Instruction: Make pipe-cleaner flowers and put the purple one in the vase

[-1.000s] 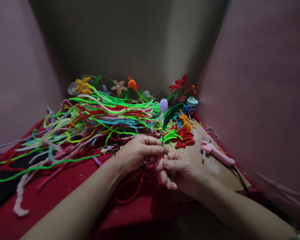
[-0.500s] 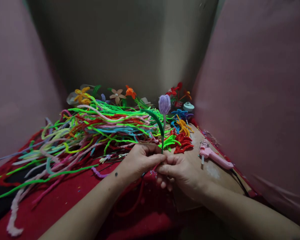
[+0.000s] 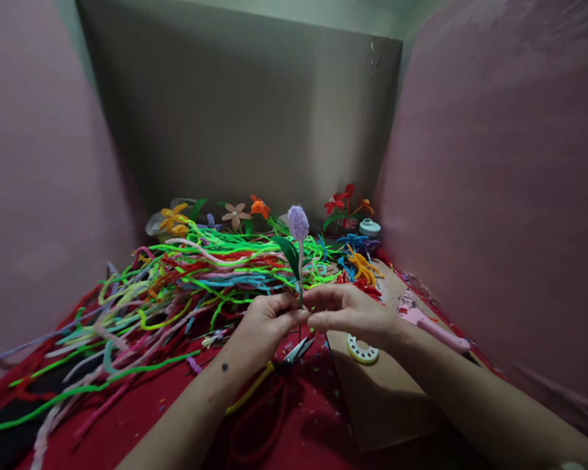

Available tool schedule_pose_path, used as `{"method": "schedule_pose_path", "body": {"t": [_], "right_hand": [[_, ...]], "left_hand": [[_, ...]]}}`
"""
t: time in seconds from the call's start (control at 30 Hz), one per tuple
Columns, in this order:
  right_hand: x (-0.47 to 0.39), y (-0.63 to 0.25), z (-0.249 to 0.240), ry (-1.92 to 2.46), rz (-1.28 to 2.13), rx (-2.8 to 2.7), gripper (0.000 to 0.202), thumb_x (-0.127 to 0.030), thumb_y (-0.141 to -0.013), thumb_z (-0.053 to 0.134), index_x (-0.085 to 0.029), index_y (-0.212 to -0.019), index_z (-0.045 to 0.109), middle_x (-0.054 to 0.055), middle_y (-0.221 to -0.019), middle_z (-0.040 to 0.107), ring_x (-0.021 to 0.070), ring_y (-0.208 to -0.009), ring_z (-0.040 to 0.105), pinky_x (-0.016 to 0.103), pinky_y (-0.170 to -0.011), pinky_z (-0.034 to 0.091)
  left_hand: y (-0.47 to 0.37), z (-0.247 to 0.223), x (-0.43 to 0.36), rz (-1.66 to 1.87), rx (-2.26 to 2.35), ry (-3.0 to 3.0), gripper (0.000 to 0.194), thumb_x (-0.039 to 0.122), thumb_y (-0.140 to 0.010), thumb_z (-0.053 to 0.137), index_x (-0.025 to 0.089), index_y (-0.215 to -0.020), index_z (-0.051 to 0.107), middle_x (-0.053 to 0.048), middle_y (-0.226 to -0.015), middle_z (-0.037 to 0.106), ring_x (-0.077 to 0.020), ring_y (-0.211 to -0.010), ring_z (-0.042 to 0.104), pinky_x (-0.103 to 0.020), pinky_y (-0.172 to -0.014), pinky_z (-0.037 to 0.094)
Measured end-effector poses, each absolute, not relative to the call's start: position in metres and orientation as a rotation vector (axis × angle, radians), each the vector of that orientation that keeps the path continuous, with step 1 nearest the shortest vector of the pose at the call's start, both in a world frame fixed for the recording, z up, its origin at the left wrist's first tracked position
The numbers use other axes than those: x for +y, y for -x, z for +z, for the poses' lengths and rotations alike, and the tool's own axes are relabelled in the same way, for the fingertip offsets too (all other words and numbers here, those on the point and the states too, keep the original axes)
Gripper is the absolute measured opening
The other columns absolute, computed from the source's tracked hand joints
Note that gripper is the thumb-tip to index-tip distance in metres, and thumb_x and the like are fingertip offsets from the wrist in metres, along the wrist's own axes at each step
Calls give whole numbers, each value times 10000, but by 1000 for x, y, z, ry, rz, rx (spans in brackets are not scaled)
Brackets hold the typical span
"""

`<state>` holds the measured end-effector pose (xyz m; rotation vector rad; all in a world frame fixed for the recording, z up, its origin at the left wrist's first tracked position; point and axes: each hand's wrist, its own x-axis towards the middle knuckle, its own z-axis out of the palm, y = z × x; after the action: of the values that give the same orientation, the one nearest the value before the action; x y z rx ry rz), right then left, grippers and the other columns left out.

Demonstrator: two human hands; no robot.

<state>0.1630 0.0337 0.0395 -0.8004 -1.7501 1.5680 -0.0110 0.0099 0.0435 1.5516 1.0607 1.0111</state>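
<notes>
2 bare hands meet over the red cloth (image 3: pixel 318 408), near the middle of the view. The left hand (image 3: pixel 269 323) has its thumb and fingers pinched shut on the thin stem (image 3: pixel 300 287) of a light purple flower (image 3: pixel 298 223), which stands upright above the fingers. 1 dark green leaf (image 3: pixel 287 254) leans out to the left of the stem. The right hand (image 3: pixel 355 313) curves in from the other side, thumb and first finger slightly parted; its tips seem to reach the stem, though I cannot tell whether they touch it.

Open scissors (image 3: pixel 296 353) lie just below the hands, their handles partly behind the left wrist. A big pile of fuzzy sticks (image 3: pixel 215 264) spreads behind the flower and along the left, and the left hand and arm cover some of its near side. On the right, a white ring with holes (image 3: pixel 363 350) rests on the cardboard (image 3: pixel 387 408), near the right forearm, which crosses in front of the board. Beyond that forearm is a pink glue gun (image 3: pixel 434 326). The right hand partly hides the red pieces (image 3: pixel 368 288); orange pieces (image 3: pixel 363 266) lie beyond them. 1 small pale jar (image 3: pixel 370 227) stands near the red flowers (image 3: pixel 336 201) at the back.
</notes>
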Motion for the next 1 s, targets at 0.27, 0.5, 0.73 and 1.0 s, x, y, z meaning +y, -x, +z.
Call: {"method": "schedule_pose_path", "body": {"t": [0.27, 0.5, 0.73, 1.0], "right_hand": [[29, -144, 34, 721, 1193, -1596, 81, -217, -738, 637, -166, -677, 655, -8, -729, 582, 119, -744, 523, 258, -710, 411], [21, -148, 30, 789, 1378, -1580, 169, -312, -785, 590, -157, -722, 568, -41, -588, 510, 64, -488, 432, 209, -477, 337], [15, -148, 27, 837, 1325, -1769, 134, -275, -796, 557, -158, -732, 542, -42, -602, 465, 68, -528, 408, 212, -501, 345], [10, -147, 23, 853, 1232, -1884, 64, -188, -805, 521, -169, -747, 538, -46, -597, 440, 70, -527, 391, 216, -497, 346]], "left_hand": [[9, 27, 17, 1022, 1129, -1720, 91, 218, -671, 640, 156, -605, 645, -17, -676, 618, -166, -705, 539, -261, -711, 414], [19, 47, 15, 1049, 1013, -1273, 265, 301, -682, 682, 152, -885, 604, 23, -667, 573, -73, -501, 434, -187, -461, 333], [19, 51, 10, 1182, 786, -931, 296, 415, -682, 654, 130, -755, 629, 14, -591, 514, -74, -471, 393, -193, -407, 311], [17, 45, 8, 1135, 800, -904, 198, 318, -710, 673, 132, -717, 605, 111, -453, 224, -9, -355, 129, -149, -334, 131]]}}
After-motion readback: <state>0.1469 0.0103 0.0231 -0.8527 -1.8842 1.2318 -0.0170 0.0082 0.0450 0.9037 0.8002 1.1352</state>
